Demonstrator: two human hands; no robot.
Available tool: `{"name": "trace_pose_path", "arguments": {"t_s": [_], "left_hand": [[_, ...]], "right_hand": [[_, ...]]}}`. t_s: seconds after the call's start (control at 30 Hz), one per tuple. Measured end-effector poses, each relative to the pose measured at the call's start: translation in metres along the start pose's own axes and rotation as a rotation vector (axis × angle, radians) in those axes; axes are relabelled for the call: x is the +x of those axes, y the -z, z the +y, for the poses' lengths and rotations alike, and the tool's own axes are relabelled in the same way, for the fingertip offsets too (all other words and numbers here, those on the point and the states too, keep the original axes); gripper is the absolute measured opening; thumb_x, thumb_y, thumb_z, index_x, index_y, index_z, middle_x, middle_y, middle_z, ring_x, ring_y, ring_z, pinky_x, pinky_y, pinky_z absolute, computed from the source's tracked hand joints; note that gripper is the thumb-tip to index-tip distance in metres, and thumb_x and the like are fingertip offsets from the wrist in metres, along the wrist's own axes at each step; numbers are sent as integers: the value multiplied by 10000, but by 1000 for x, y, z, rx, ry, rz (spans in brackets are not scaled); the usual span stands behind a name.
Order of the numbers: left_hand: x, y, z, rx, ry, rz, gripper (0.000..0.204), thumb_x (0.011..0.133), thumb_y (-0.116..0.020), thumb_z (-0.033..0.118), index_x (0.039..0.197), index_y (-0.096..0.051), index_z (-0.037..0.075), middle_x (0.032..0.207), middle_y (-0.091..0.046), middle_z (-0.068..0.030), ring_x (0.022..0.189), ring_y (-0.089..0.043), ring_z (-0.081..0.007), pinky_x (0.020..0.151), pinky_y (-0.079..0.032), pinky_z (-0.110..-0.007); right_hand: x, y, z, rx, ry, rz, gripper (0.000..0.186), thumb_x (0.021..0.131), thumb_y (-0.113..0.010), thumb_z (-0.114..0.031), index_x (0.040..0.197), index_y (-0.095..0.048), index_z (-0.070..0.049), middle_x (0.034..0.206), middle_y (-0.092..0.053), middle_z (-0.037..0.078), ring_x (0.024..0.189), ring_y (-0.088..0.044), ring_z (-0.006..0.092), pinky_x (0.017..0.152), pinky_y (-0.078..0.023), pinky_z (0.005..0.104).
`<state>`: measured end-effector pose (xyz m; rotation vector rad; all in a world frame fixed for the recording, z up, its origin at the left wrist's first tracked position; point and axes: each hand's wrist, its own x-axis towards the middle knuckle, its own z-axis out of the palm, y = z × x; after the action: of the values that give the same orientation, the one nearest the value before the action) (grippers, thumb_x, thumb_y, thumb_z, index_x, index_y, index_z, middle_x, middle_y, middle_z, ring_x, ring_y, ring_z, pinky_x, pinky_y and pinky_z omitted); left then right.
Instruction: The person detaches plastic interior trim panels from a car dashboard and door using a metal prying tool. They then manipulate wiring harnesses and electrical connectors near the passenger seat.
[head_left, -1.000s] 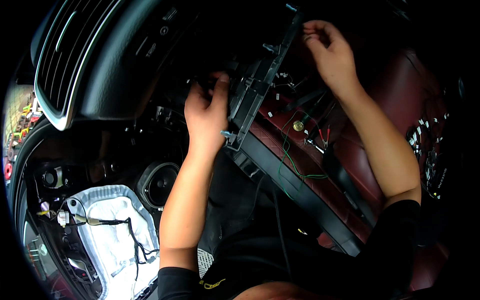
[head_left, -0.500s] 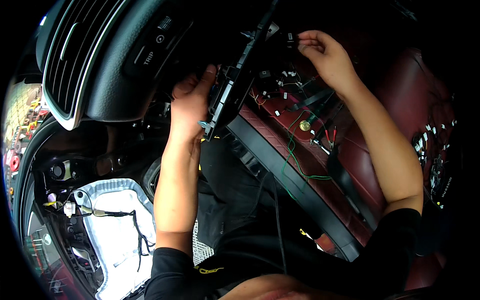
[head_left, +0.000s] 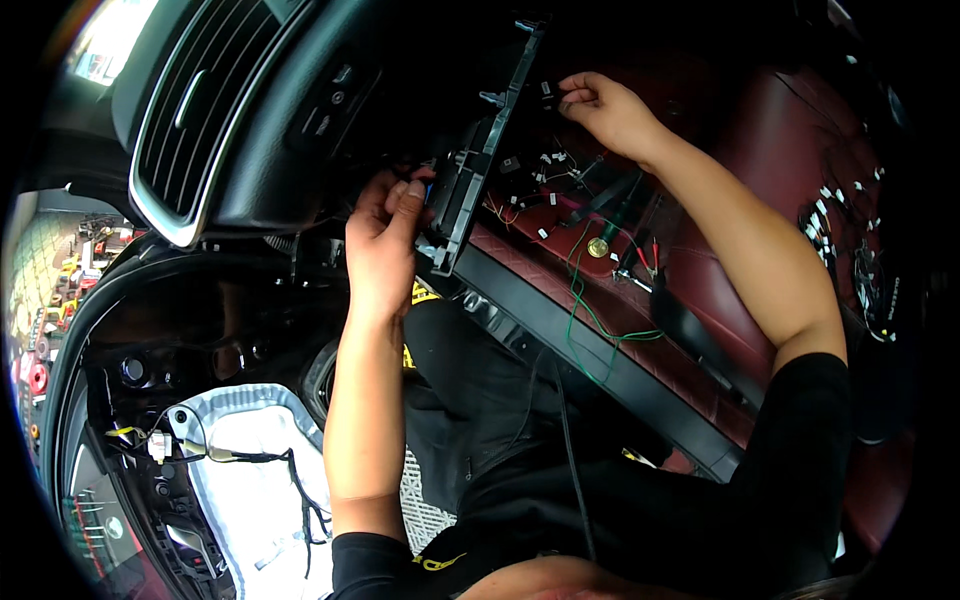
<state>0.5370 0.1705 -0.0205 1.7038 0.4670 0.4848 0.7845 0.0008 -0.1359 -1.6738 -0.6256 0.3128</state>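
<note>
A black plastic dashboard panel (head_left: 478,185) with clips along its edge stands tilted between my two hands. My left hand (head_left: 382,225) is closed at the lower back of the panel, thumb and fingers together. A bit of blue and red shows by its fingertips; I cannot make out the piece they grip. Beyond the panel's other side, my right hand (head_left: 605,112) pinches a small black part with a white label (head_left: 547,92). Whether that part joins the panel is lost in the dark.
An air vent (head_left: 205,115) and padded dash rise at left. The open door (head_left: 260,450) shows pale lining and loose wiring. On the red seat (head_left: 740,240) lie a green wire (head_left: 590,345), red clips (head_left: 655,255), a round brass-coloured piece (head_left: 598,247) and several labelled connectors (head_left: 825,215).
The panel has turned, showing more of its clipped inner side. My left hand sits slightly lower, its fingers more in sight. My right hand has shifted left with the labelled part. The view moved slightly.
</note>
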Motion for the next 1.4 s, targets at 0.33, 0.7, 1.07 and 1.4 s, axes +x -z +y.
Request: {"name": "trace_pose_path", "arguments": {"t_s": [0.33, 0.7, 1.07, 1.4], "left_hand": [[-13, -11, -26, -105, -56, 18, 350, 1058, -604, 149, 1333, -533, -56, 1258, -689, -108, 1065, -634, -110, 935, -505, -267], [-11, -7, -24, -128, -17, 67, 368, 1041, -639, 177, 1329, -546, -33, 1238, -701, -84, 1039, -632, -96, 915, -486, -241], [-13, -11, -23, -48, -61, 38, 395, 972, -719, 99, 1296, -554, -54, 1300, -667, -134, 1123, -643, -133, 1031, -471, -272], [-13, -15, -12, -118, -81, -28, 417, 934, -713, 5, 1315, -549, -46, 1326, -640, -124, 1022, -653, -104, 941, -500, -257]], "right_hand": [[3, 6, 15, -138, 45, -29, 421, 902, -734, -202, 1272, -659, -16, 1092, -719, 87, 1016, -684, 186, 923, -525, 307], [-12, 1, -16, -112, 82, -167, 369, 945, -674, -122, 1287, -632, 10, 1129, -684, 62, 1079, -653, 143, 987, -503, 275], [-15, -5, -18, -55, 216, -105, 409, 933, -690, -208, 1289, -653, -11, 1135, -725, 131, 1046, -707, 223, 926, -550, 326], [-21, -4, -30, -59, 172, -150, 382, 944, -657, -126, 1297, -626, 16, 1207, -708, 146, 1120, -686, 213, 970, -537, 332]]}}
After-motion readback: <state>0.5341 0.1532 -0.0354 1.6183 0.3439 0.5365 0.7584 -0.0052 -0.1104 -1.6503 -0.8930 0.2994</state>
